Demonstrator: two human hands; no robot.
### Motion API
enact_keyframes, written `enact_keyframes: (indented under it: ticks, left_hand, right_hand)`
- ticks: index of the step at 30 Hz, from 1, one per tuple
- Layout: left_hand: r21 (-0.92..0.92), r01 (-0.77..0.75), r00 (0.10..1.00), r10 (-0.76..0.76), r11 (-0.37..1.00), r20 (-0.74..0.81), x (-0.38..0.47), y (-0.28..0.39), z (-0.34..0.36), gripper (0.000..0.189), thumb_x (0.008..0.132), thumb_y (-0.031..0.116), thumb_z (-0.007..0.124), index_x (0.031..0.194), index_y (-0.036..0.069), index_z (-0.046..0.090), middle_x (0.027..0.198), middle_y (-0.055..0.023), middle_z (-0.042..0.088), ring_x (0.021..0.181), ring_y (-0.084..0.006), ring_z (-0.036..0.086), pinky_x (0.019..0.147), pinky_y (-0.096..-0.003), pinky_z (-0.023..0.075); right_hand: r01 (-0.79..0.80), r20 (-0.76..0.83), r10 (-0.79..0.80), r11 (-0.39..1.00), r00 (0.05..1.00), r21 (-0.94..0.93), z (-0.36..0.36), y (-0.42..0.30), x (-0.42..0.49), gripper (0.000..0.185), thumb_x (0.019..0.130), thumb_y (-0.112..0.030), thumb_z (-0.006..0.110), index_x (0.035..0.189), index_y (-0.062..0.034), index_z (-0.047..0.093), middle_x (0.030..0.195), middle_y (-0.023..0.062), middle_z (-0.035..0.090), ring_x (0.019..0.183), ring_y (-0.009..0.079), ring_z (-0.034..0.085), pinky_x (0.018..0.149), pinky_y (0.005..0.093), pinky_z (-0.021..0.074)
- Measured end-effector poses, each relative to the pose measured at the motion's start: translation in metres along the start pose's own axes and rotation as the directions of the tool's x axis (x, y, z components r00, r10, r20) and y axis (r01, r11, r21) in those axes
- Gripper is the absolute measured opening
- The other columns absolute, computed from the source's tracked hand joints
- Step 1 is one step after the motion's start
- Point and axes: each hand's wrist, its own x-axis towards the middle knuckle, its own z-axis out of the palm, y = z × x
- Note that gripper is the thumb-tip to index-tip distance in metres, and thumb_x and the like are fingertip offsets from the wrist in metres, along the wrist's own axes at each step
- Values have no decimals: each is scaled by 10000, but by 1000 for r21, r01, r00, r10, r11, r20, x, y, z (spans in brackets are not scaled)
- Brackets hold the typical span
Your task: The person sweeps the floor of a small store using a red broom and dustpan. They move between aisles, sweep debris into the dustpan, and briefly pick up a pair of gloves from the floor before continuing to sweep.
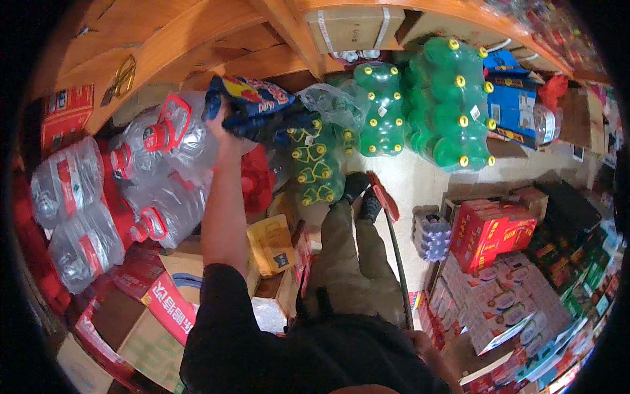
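Observation:
My left hand (216,118) reaches forward and grips the edge of a dark blue printed bag or cloth (261,101), which has yellow and red on it. It hangs over the pile beside large clear bottles with red handles (167,128) and a shrink-wrapped pack of yellow-capped bottles (315,172). Low at the right, my right hand (422,341) is partly seen at the upper end of a long dark stick (399,266). The stick runs down to a long red head (384,197), like a broom's, by my feet. My right fingers are mostly hidden.
Packs of green bottles (450,108) stand ahead on the pale tiled floor (423,187). Wooden shelving (221,39) borders the far side. Red cartons (492,231) and a small pack of purple-capped bottles (432,235) sit at the right. An open cardboard box (142,325) lies at the left.

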Motion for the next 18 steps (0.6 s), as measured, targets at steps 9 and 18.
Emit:
enact_keyframes:
  ticks: [9, 18]
  left_hand:
    - [606, 459, 888, -311, 650, -339, 16, -81, 17, 712, 781, 328, 785, 1307, 82, 372, 903, -99, 584, 653, -211, 559, 531, -362, 496]
    - [893, 315, 795, -603, 322, -62, -139, -103, -32, 397, 857, 230, 691, 1162, 74, 489, 807, -50, 589, 566, -129, 538, 447, -251, 429]
  right_hand:
    - [-159, -120, 218, 914, 969, 374, 26, 44, 24, 313, 896, -357, 569, 857, -53, 632, 716, 22, 564, 618, 144, 507, 572, 302, 408]
    - [322, -297, -186, 792, 937, 519, 79, 41, -27, 322, 911, -360, 486, 864, -71, 621, 651, 22, 527, 478, 127, 465, 429, 279, 405]
